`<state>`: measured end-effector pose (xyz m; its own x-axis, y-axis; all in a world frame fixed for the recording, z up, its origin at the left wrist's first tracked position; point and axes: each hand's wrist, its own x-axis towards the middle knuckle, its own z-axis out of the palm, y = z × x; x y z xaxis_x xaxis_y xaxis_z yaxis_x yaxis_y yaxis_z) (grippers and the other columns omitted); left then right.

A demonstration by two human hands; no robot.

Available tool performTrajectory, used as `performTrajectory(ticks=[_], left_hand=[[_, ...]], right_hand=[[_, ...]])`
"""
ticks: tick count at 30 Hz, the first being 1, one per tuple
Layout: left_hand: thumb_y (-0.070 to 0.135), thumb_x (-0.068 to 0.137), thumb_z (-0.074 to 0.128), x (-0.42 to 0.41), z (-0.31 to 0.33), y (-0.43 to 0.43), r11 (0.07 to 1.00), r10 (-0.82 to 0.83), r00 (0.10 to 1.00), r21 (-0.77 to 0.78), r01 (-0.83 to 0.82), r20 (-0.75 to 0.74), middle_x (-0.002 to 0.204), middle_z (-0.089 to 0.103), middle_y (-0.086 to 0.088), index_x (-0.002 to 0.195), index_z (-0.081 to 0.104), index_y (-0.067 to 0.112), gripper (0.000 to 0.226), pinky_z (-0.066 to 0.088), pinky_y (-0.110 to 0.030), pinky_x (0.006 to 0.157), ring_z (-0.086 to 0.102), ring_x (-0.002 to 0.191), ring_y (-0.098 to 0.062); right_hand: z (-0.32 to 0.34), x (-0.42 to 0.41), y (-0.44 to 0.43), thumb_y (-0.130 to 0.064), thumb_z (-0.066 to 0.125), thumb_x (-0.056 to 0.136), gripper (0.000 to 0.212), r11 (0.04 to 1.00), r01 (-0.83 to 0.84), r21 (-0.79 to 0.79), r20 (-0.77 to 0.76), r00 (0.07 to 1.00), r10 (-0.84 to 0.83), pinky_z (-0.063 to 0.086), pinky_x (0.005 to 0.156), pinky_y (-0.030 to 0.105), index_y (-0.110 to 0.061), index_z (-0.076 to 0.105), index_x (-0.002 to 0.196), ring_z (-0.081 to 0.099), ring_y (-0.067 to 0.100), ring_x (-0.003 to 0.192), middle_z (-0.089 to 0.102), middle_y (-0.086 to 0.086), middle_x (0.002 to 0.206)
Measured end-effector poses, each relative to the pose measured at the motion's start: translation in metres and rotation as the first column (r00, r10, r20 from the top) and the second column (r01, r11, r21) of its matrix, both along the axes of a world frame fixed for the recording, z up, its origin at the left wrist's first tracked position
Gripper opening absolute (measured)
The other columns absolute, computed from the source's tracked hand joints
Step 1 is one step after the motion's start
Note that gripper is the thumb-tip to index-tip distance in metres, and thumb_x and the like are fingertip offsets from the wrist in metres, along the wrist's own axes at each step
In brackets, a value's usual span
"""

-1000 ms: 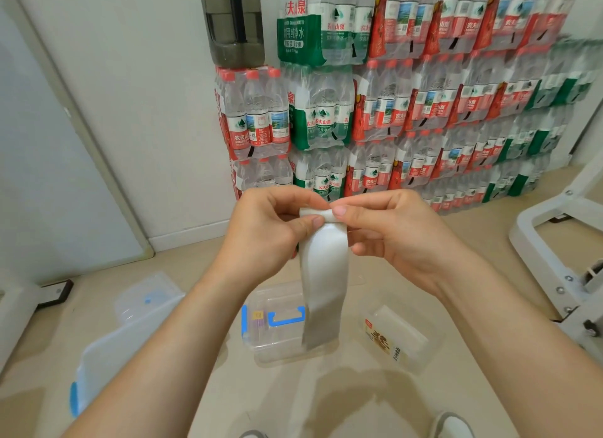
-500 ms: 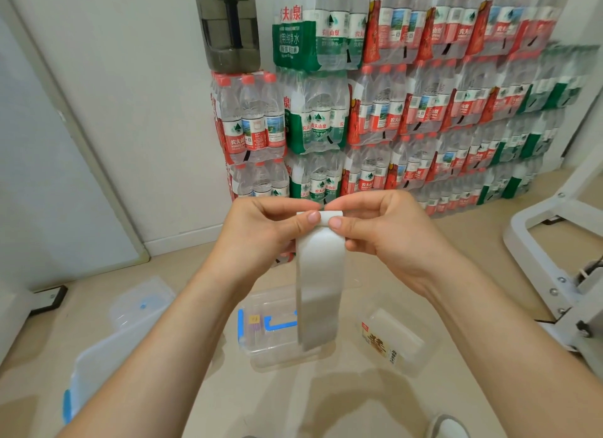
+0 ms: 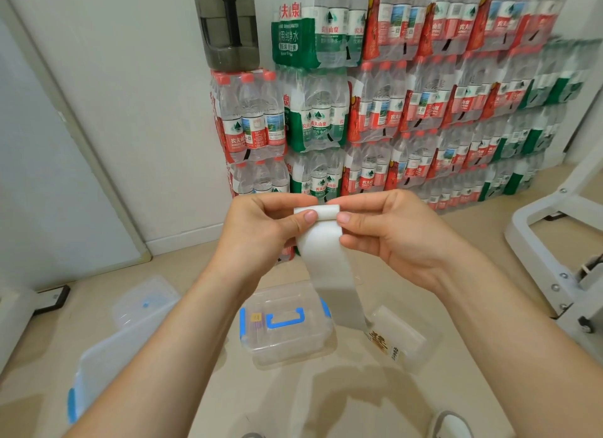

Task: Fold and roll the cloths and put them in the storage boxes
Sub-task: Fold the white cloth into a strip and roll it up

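Person standing, both hands up in front of the body, close together, thumb tips nearly meeting.

- Left hand (image 3: 261,235) and right hand (image 3: 391,238) both pinch the top end of a white cloth (image 3: 326,264), with the thumbs on the near face and the fingers curled behind it.
- The top end of the cloth is turned over into a small tight roll, held between the two thumbs.
- The rest hangs as a long narrow strip, slanting a little toward the person's right.

On the tan floor (image 3: 326,398) below the hands:
- A clear box with a blue handle (image 3: 287,336), lid on, blue clips at its sides.
- Just right of it, a smaller clear box (image 3: 404,343) with a printed label. The strip's free end shows in front of its near corner; I cannot tell whether it touches.
- To the left, a large clear box (image 3: 107,359) with blue clips, partly hidden by the left forearm.
- Beyond that, a flat clear plastic piece (image 3: 146,299); lid or box, I cannot tell.

Against the wall (image 3: 137,94):
- Stacked packs of water bottles (image 3: 408,111), with a dark jug (image 3: 228,26) on top of the leftmost stack.

A white metal frame (image 3: 554,258) stands on the right. The toe of a shoe (image 3: 452,424) shows at the bottom.
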<state>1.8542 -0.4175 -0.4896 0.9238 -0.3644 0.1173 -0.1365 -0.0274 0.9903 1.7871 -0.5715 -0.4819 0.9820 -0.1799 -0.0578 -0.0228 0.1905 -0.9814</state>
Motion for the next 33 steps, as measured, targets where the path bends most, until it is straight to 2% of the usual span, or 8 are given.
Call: performTrajectory(ticks=[3, 7, 11, 15, 20, 23, 27, 33], left_hand=[[0.008, 0.082, 0.069, 0.001, -0.002, -0.001, 1.0, -0.018, 0.999, -0.024, 0.017, -0.042, 0.092, 0.073, -0.018, 0.086, 0.075, 0.017, 0.011, 0.046, -0.064, 0.085, 0.06, 0.079, -0.031], [0.007, 0.085, 0.066, 0.003, -0.005, 0.0, 0.999, -0.022, 0.998, -0.038, 0.02, -0.054, 0.089, 0.074, -0.014, 0.086, 0.074, 0.017, 0.013, 0.045, -0.047, 0.074, 0.061, 0.077, -0.028], [0.007, 0.084, 0.068, 0.003, -0.006, -0.001, 0.999, 0.007, 1.0, -0.035, -0.007, -0.007, 0.086, 0.075, -0.012, 0.092, 0.073, 0.014, 0.012, 0.045, -0.041, 0.067, 0.064, 0.074, -0.025], [0.005, 0.082, 0.07, 0.002, -0.006, -0.003, 0.998, 0.061, 0.996, -0.015, -0.06, 0.069, 0.082, 0.076, -0.002, 0.089, 0.072, 0.018, 0.015, 0.056, -0.037, 0.062, 0.071, 0.073, -0.018], [-0.002, 0.083, 0.066, -0.002, -0.006, -0.003, 0.999, 0.029, 0.992, 0.015, -0.031, 0.12, 0.082, 0.074, -0.003, 0.089, 0.071, 0.014, 0.018, 0.045, -0.024, 0.039, 0.07, 0.069, -0.016], [-0.001, 0.083, 0.066, -0.002, -0.005, -0.002, 0.999, -0.004, 0.992, 0.045, -0.002, 0.128, 0.08, 0.075, 0.0, 0.089, 0.07, 0.015, 0.018, 0.053, -0.031, 0.048, 0.071, 0.071, -0.015], [0.014, 0.084, 0.069, 0.002, -0.002, 0.003, 0.996, -0.047, 0.995, 0.084, 0.04, 0.084, 0.086, 0.076, -0.003, 0.093, 0.073, 0.016, 0.01, 0.055, -0.05, 0.081, 0.072, 0.086, -0.023], [0.012, 0.08, 0.073, 0.005, 0.002, 0.008, 0.974, -0.132, 0.982, 0.2, 0.103, 0.135, 0.083, 0.074, -0.014, 0.086, 0.075, 0.021, 0.011, 0.055, -0.044, 0.067, 0.063, 0.073, -0.028]], right_hand=[[-0.001, 0.0, 0.002, 0.01, 0.064, 0.08, 0.022, 1.0, 0.017, 0.02, 0.007, 1.0, -0.017, 0.056, 0.06, 0.019, -0.009, 0.072, 0.085, 0.069, 0.009, 0.065, 0.071, 0.005, 0.075], [-0.003, 0.002, 0.008, 0.01, 0.068, 0.078, 0.022, 0.994, 0.076, -0.074, 0.056, 0.996, -0.072, 0.056, 0.059, 0.018, -0.01, 0.071, 0.086, 0.069, 0.008, 0.063, 0.072, -0.002, 0.067], [-0.005, 0.003, 0.013, 0.01, 0.068, 0.077, 0.024, 0.984, 0.119, -0.132, 0.098, 0.99, -0.106, 0.06, 0.068, 0.024, -0.012, 0.071, 0.086, 0.071, 0.013, 0.067, 0.073, 0.002, 0.07], [-0.007, 0.004, 0.017, 0.004, 0.07, 0.079, 0.021, 0.979, 0.121, -0.164, 0.124, 0.987, -0.101, 0.059, 0.072, 0.025, -0.016, 0.074, 0.087, 0.069, 0.011, 0.068, 0.075, 0.001, 0.074], [-0.011, 0.008, 0.017, -0.002, 0.073, 0.079, 0.013, 0.96, 0.212, -0.18, 0.123, 0.974, -0.192, 0.059, 0.071, 0.028, -0.013, 0.075, 0.085, 0.068, 0.013, 0.066, 0.074, 0.005, 0.073], [-0.01, 0.009, 0.014, -0.001, 0.075, 0.075, 0.016, 0.949, 0.228, -0.217, 0.117, 0.971, -0.206, 0.058, 0.071, 0.032, -0.012, 0.074, 0.085, 0.068, 0.016, 0.065, 0.073, 0.008, 0.074], [-0.009, 0.008, 0.012, 0.001, 0.076, 0.073, 0.019, 0.932, 0.22, -0.286, 0.133, 0.973, -0.189, 0.058, 0.069, 0.035, -0.016, 0.076, 0.083, 0.069, 0.018, 0.071, 0.074, 0.007, 0.078], [-0.006, 0.006, 0.013, 0.008, 0.074, 0.071, 0.029, 0.893, 0.199, -0.403, 0.151, 0.977, -0.149, 0.058, 0.075, 0.039, -0.02, 0.075, 0.078, 0.07, 0.014, 0.074, 0.075, 0.0, 0.08]])
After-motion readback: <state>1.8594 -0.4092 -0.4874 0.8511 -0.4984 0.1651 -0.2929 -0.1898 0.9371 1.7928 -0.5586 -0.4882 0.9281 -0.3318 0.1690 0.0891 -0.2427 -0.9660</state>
